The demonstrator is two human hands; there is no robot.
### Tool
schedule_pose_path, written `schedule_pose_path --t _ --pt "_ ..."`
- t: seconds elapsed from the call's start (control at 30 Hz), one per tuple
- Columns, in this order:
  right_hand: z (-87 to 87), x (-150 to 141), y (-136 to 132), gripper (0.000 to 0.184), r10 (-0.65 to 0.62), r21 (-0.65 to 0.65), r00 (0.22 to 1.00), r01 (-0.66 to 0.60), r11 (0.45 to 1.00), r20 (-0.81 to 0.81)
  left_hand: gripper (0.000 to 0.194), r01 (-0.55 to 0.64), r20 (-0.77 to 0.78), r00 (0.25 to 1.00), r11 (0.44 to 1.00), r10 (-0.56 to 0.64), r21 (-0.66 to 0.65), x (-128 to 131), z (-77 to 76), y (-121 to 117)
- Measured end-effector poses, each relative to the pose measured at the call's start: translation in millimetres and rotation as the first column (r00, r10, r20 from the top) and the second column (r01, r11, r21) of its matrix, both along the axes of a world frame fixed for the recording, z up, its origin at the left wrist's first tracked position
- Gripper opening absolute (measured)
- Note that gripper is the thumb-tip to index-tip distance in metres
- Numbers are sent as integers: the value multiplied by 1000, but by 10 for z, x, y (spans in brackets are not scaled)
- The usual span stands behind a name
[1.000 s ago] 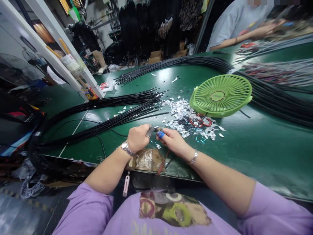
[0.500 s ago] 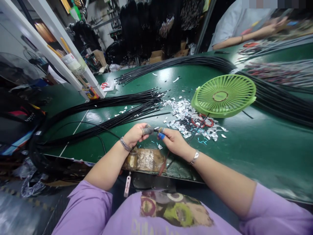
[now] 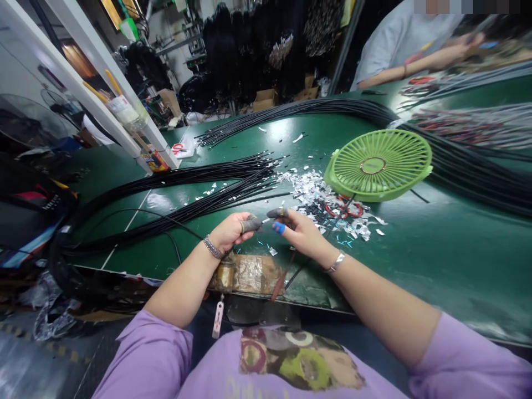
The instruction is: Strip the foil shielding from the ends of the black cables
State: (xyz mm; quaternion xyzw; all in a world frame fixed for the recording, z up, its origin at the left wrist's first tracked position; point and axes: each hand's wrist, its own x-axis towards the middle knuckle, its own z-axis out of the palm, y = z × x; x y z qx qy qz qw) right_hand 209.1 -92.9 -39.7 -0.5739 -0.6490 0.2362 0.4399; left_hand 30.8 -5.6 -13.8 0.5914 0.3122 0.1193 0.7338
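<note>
Cable (image 3: pixel 266 221) pinched in left hand (image 3: pixel 233 230), right hand (image 3: pixel 302 235) drawn slightly back, its grip now spread

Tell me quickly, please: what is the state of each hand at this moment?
Left hand: closed, pinching a black cable end with a pale tip.
Right hand: open, fingertips parted; nothing visible in its grip.

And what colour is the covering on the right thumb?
The covering is blue; the head view shows it.
</note>
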Motion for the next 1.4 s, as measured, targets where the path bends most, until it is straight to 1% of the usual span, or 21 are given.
schedule_pose_path --t 0.1,0.2,0.27,0.37,0.43,0.47,0.5,0.53,0.6,0.63,0.67,0.7,0.77,0.8,0.9,0.93,0.97,1.03,1.13,1.2,1.4 --pt "-5 4 18 26 -43 -15 990 41 999 -136 40 27 -68 997 994 -20 103 29 24 -55" --pt "-3 -30 25 31 -58 -99 958 31 995 -281 36 62 -104 994 971 -39 231 43 32 -85" --pt "0 -59 29 35 -63 -209 898 -33 977 -435 36 97 -98 993 948 -70 304 37 27 -85" --pt "10 -78 32 40 -74 -349 783 -189 918 -618 35 152 -72 988 924 -135 352 18 10 -70" --pt "29 -74 25 41 -68 -375 757 -241 895 -650 34 163 -73 987 913 -146 374 10 -5 -55" --pt "44 -74 16 41 -62 -369 769 -233 900 -637 33 157 -83 987 906 -136 393 9 -16 -44" --pt "61 -79 3 39 -46 -350 800 -210 913 -599 32 138 -94 990 894 -109 425 11 -29 -32" --pt "80 -90 -16 37 -16 -315 847 -180 932 -532 31 106 -104 992 877 -65 469 16 -46 -18" --pt "115 -129 -62 31 66 -207 945 -137 969 -320 28 31 -117 992 821 44 570 30 -86 11" --pt "130 -151 -87 28 100 -148 976 -129 980 -194 26 6 -121 989 791 87 612 38 -107 23" --pt "141 -168 -111 27 115 -100 990 -122 987 -75 24 -2 -129 986 765 110 644 44 -125 31" --pt "149 -176 -131 26 112 -67 993 -110 992 27 22 10 -142 983 743 115 669 49 -137 33" --pt "158 -153 -156 24 75 -40 980 -69 997 182 19 72 -195 975 689 103 721 48 -139 19" --pt "161 -123 -161 23 60 -38 968 -52 998 246 18 109 -230 967 647 106 755 43 -127 4" --pt "173 -7 -158 24 32 -45 906 -15 999 422 17 215 -325 933 484 156 848 16 -59 -50" --pt "178 22 -155 24 16 -41 881 3 999 472 18 242 -344 924 439 168 865 7 -36 -66" --pt "183 41 -153 22 -5 -33 859 25 999 511 19 265 -356 919 401 172 877 -2 -17 -80" --pt "190 48 -151 17 -55 -9 835 72 997 548 21 300 -372 913 343 168 890 -16 2 -101" --pt "191 12 -152 11 -124 20 830 136 991 544 22 327 -380 911 282 160 902 -27 -6 -117" --pt "190 -12 -151 9 -139 21 822 153 988 553 22 330 -375 914 257 155 909 -30 -19 -125" --pt "198 -37 -153 5 -116 10 806 135 991 580 25 354 -386 910 199 152 914 -28 -24 -156"
